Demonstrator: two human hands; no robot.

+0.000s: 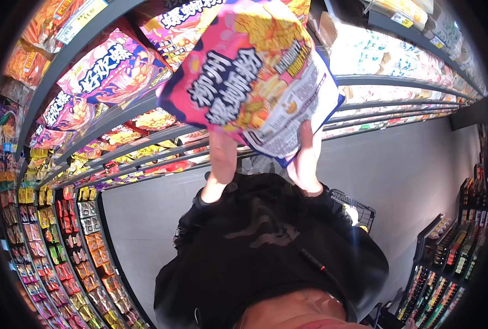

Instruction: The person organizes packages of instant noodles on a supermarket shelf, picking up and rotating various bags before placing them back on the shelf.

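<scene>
A large, pink, yellow and white bag of instant noodles (244,82) with dark blue edges is raised before me, tilted, its printed front facing me. My right hand (307,156) grips the lower right side, thumb on the front and fingers behind. At the lower left, my left hand (222,156) supports it from behind; the bag hides its fingers. Similar pink and purple noodle bags (112,68) sit on the shelf just beyond, to the left.
White packages (386,55) fill the shelf at the right. Racks of small colourful packets (63,241) line the left side. A black wire basket (367,216) stands beside my right arm on the grey floor (408,164). Shelves of bottles (441,263) are at the lower right.
</scene>
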